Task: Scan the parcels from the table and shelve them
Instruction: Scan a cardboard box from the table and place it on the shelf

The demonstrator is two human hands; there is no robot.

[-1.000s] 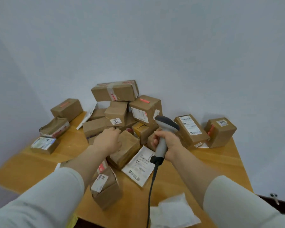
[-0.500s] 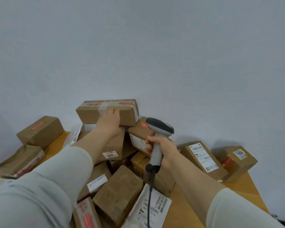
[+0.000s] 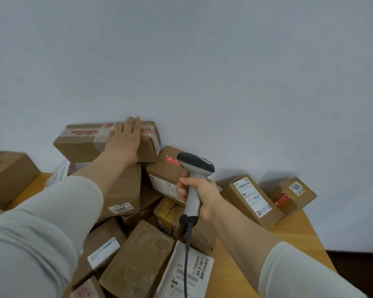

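Observation:
A heap of brown cardboard parcels covers the wooden table. On top of the heap lies a long parcel sealed with red-printed tape. My left hand lies flat on its top, fingers straight and reaching the far edge by the wall. My right hand grips the handle of a grey barcode scanner. The scanner's dark head sits above a labelled parcel in the middle of the heap. Its cable hangs down over a white mailer bag.
Right of the scanner lean a parcel with a white shipping label and a smaller box marked 1006. Another box stands at the far left. A plain wall rises right behind the heap. Dark floor shows past the table's right edge.
My left hand rose from the low parcels to the long top parcel and slid further across its top. The view came closer to the heap. The scanner stayed in my right hand.

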